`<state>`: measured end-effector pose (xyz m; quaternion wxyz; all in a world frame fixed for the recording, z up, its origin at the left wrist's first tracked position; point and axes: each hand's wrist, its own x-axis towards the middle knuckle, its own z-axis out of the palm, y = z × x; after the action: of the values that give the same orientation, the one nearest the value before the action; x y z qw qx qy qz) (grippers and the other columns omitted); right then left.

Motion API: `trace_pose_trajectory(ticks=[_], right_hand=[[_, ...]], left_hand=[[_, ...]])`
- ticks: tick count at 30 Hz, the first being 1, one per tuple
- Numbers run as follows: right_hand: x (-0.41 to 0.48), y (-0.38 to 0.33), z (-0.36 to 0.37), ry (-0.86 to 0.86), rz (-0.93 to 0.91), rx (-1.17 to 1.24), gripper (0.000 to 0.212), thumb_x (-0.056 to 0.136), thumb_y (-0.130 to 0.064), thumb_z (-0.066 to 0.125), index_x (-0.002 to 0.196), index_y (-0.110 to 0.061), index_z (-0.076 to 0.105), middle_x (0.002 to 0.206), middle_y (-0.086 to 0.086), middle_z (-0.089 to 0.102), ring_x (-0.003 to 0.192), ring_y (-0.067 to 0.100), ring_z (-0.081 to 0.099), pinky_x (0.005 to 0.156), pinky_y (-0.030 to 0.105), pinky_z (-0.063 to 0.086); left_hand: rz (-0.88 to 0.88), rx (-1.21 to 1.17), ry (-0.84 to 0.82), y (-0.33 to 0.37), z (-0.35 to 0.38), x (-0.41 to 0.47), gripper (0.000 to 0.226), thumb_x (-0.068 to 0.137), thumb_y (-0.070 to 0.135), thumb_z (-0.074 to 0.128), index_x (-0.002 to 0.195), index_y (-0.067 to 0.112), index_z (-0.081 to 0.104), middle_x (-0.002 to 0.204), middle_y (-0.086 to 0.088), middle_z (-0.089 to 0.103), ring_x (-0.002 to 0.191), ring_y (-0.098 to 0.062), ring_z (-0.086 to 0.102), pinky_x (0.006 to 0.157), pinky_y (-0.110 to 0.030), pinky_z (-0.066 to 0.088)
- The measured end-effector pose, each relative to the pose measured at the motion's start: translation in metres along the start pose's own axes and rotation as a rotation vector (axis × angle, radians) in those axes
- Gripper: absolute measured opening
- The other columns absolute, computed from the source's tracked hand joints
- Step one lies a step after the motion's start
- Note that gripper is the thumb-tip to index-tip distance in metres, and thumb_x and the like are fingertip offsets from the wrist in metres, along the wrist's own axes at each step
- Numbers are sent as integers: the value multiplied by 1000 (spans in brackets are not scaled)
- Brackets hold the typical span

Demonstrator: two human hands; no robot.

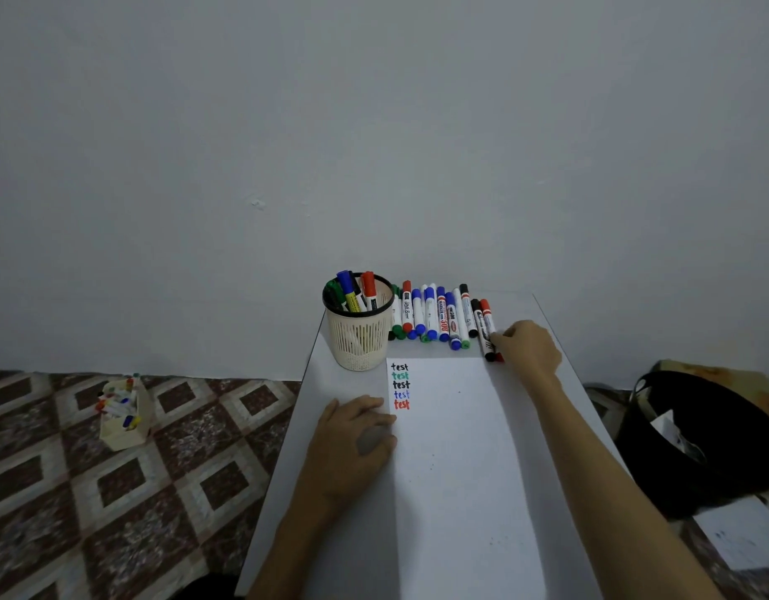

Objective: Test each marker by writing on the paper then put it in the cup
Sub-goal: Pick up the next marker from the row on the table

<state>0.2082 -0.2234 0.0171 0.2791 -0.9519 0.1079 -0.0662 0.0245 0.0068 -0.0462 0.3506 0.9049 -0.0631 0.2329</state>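
Note:
A white sheet of paper [456,448] lies on the small white table [322,383], with "test" written several times in black, green, blue and red at its top left. A cream mesh cup [360,339] behind the paper holds several markers. A row of capped markers [434,316] lies against the wall. My right hand [527,346] rests at the row's right end, fingertips pinching the red-capped marker [488,324] next to a black one. My left hand [354,439] lies flat on the paper's left edge, holding nothing.
On the patterned floor at the left stands a small cream box [125,415] of markers. A black bin [698,439] with paper scraps sits right of the table. The wall rises directly behind the table.

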Motion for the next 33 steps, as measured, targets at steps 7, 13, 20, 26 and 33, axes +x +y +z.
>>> trace_pose_trajectory(ticks=[7, 13, 20, 26, 33], right_hand=[[-19, -6, -8, 308, -44, 444, 20, 86, -22, 64, 95, -4, 64, 82, 6, 60, 71, 21, 54, 60, 25, 43], [-58, -23, -32, 141, -154, 1364, 12, 94, -14, 58, 99, -4, 62, 83, 4, 62, 68, 15, 60, 53, 25, 53], [-145, -43, 3, -499, -288, 1173, 12, 98, -12, 47, 99, -2, 55, 85, 15, 63, 67, 21, 64, 52, 24, 53], [-158, -56, 11, -692, -410, 1027, 23, 83, -7, 71, 94, 10, 60, 75, 20, 65, 53, 15, 58, 45, 21, 45], [-156, -61, 9, -755, -413, 1009, 32, 84, -9, 70, 95, 16, 55, 70, 16, 64, 50, 16, 57, 43, 20, 42]], left_hand=[[-23, -11, -27, 3, -2, 1, 45, 74, 56, 50, 102, 26, 68, 120, 13, 56, 117, -5, 47, 114, -44, 21], [-133, -98, 8, 11, -5, 0, 56, 73, 63, 49, 116, 29, 57, 117, 19, 51, 113, -4, 48, 109, -43, 32], [-113, -311, -36, 26, -19, 1, 47, 79, 61, 51, 120, 37, 50, 107, 23, 60, 98, 3, 58, 80, -8, 43], [-49, -261, 31, 23, -16, -4, 19, 94, 31, 40, 102, 24, 56, 65, 13, 54, 58, -4, 53, 52, -11, 38], [-49, -304, 40, 19, -14, -3, 30, 94, 39, 37, 116, 24, 52, 61, 8, 51, 54, -9, 51, 48, -16, 39]])
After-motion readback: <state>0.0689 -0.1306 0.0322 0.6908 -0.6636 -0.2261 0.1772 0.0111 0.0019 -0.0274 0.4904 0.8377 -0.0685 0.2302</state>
